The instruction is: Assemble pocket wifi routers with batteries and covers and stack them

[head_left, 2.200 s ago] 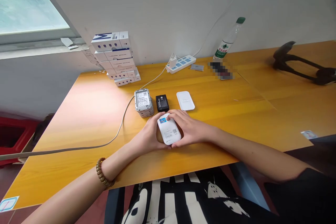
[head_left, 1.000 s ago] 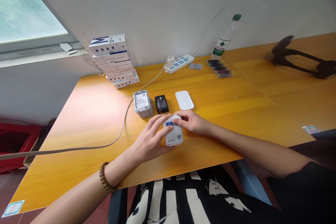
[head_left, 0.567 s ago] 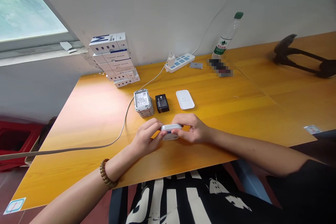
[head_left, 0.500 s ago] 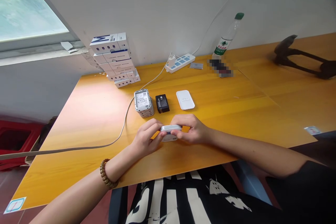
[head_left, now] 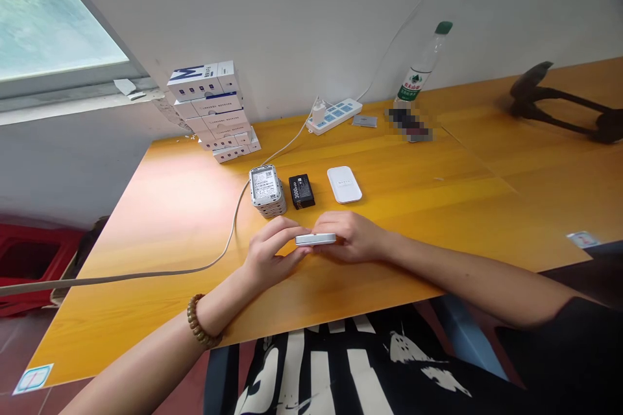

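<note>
Both my hands hold one small white device (head_left: 315,239) edge-on, just above the yellow table (head_left: 170,220). My left hand (head_left: 269,251) pinches its left end and my right hand (head_left: 351,237) grips its right end with curled fingers. Just beyond them lie a stack of grey-rimmed white devices (head_left: 267,190), a black battery (head_left: 301,191) and a white cover (head_left: 344,184).
A stack of white boxes (head_left: 214,110) stands at the back by the wall. A power strip (head_left: 335,116) with a white cable (head_left: 228,233), a clear bottle (head_left: 421,71) and a black stand (head_left: 564,100) sit farther back and right.
The white device lay face up between my hands; I have turned it on edge and lifted it slightly, so only its thin side shows now.
</note>
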Demonstrator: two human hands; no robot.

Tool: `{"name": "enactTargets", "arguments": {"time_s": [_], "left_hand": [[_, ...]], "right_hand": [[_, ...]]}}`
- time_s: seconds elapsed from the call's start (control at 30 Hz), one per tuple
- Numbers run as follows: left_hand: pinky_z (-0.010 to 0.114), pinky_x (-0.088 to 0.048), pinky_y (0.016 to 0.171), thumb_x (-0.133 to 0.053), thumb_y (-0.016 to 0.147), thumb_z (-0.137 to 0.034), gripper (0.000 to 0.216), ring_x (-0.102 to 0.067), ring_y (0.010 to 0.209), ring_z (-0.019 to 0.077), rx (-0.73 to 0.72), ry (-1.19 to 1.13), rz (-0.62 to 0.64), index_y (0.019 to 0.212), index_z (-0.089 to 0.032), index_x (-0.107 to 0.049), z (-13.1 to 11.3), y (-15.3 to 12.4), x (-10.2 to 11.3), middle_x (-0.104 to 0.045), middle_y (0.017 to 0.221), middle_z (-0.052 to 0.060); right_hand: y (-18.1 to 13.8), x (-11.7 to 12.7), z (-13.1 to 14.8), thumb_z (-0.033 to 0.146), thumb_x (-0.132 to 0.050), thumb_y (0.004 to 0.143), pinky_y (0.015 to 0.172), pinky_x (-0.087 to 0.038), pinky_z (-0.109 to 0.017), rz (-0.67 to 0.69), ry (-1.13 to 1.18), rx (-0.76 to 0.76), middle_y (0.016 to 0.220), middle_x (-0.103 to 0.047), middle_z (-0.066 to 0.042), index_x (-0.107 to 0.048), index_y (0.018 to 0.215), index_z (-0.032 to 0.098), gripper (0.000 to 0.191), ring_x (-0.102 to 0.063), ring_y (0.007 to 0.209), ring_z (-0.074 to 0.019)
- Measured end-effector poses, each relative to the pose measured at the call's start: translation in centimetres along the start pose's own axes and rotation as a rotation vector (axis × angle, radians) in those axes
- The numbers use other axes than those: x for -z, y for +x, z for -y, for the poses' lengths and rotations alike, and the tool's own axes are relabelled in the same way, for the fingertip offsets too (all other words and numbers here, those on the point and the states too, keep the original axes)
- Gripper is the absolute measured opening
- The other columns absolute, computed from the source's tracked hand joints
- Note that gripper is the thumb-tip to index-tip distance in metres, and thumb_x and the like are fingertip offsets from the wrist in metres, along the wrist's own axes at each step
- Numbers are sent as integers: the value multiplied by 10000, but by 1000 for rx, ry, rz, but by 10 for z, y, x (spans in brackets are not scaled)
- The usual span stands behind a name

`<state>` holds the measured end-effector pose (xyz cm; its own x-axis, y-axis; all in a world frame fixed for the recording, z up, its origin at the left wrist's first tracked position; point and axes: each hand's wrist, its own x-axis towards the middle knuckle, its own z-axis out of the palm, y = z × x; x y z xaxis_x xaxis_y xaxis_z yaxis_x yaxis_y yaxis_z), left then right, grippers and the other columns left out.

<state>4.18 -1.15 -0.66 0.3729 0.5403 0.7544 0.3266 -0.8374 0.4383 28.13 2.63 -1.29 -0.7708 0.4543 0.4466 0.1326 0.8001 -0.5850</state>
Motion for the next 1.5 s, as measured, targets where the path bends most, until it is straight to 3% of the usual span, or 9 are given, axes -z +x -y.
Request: {"name": "enactTargets", "arguments": {"time_s": [0.27,0.37,0.5,0.73,0.97,1.13,1.3,1.4,1.5], "left_hand": [[315,-573,685,-631,1065,-272,152,-651,764,176,-70,-24,-15,1141,-164,-707,-6,2,2,-716,880,79],[312,-571,674,-633,1065,-272,156,-652,754,177,-106,-35,-44,1135,-155,-707,-7,4,1,-715,861,76],[307,-579,663,-623,1069,-336,214,-663,758,183,-93,-51,-11,1138,-153,-709,-4,1,1,-697,866,81],[313,-596,699,-611,1082,-377,284,-683,789,180,-106,-79,42,1246,-172,-721,-7,0,-2,-718,921,88],[309,-604,714,-651,1064,-365,290,-703,796,183,-107,-156,20,1248,-156,-732,-11,2,0,-751,919,92],[307,-613,715,-691,968,-637,530,-723,824,197,64,-224,76,1202,-165,-745,-4,0,2,-742,975,106],[265,-489,627,-518,1093,-482,471,-619,674,160,469,-218,201,842,-145,-731,0,3,3,-704,745,50],[258,-464,630,-508,1083,-515,502,-597,675,161,634,-312,236,848,-135,-739,0,5,3,-709,738,47],[267,-468,648,-543,1048,-575,523,-597,695,172,721,-386,200,871,-132,-758,0,6,1,-728,773,61]], "right_hand": [[1,-6,2,367,-648,1058,759,-517,-319,4,-33,-48,983,-755,-88,-736,1066,189,199,-688,875,-209],[0,-11,-2,343,-631,1059,689,-468,-301,40,-53,-55,885,-741,-64,-732,992,185,199,-661,785,-194],[-3,-13,-6,292,-578,1060,637,-388,-294,78,-89,-44,746,-686,-29,-683,823,196,277,-593,679,-174],[-2,-12,-5,338,-538,1069,653,-371,-304,122,-118,-41,761,-693,-47,-665,831,196,305,-588,693,-188],[-2,-23,-7,362,-512,1082,633,-373,-305,50,-50,20,727,-675,-47,-663,797,197,363,-566,657,-182],[-2,-23,-7,439,-599,1046,607,-413,-279,61,176,-88,728,-690,-31,-722,834,185,353,-571,624,-157],[-2,-9,-4,561,-688,977,614,-460,-275,162,424,-399,812,-735,-42,-777,984,140,430,-619,673,-161],[0,-4,-1,651,-703,938,651,-487,-288,204,532,-562,855,-755,-47,-786,1010,143,519,-650,735,-182],[3,-5,1,675,-731,906,731,-529,-311,160,687,-601,954,-776,-61,-785,1046,162,534,-680,833,-204]]}}
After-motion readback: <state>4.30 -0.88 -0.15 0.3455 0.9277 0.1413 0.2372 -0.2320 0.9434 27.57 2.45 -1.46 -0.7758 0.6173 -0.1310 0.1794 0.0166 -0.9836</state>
